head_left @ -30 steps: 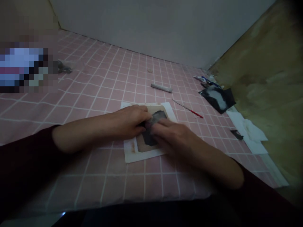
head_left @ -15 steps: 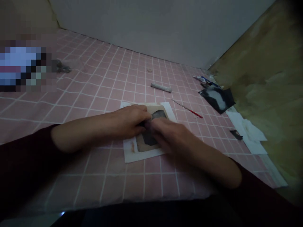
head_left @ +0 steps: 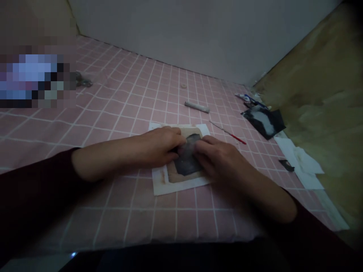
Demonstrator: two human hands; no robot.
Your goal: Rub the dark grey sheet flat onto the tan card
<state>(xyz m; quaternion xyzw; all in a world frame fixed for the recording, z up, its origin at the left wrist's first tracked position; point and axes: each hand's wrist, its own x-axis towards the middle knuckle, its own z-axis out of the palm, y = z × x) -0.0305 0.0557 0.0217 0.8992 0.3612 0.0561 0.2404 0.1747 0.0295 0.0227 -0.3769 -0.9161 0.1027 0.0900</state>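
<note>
A brown board (head_left: 176,177) lies on white paper (head_left: 159,189) near the table's front, with a dark grey sheet (head_left: 187,162) on top. My left hand (head_left: 167,145) comes over it from the left, fingers closed in a pinch at the dark sheet's upper left. From the right, my right hand (head_left: 217,155) reaches in, its fingers pressed together over the dark sheet's right part. A small gap separates the fingertips of the two hands. Whatever either hand pinches is too small and dim to name.
A grey tube (head_left: 197,107) and a thin red-handled tool (head_left: 228,132) lie behind the board on the pink checked cloth (head_left: 127,98). At the right are a black sheet (head_left: 265,121), white papers (head_left: 307,160) and a small dark scrap (head_left: 287,165). A small ring (head_left: 183,86) lies farther back.
My right hand has moved right, away from my left hand, so more of the dark sheet shows between them. The whole view has shifted slightly.
</note>
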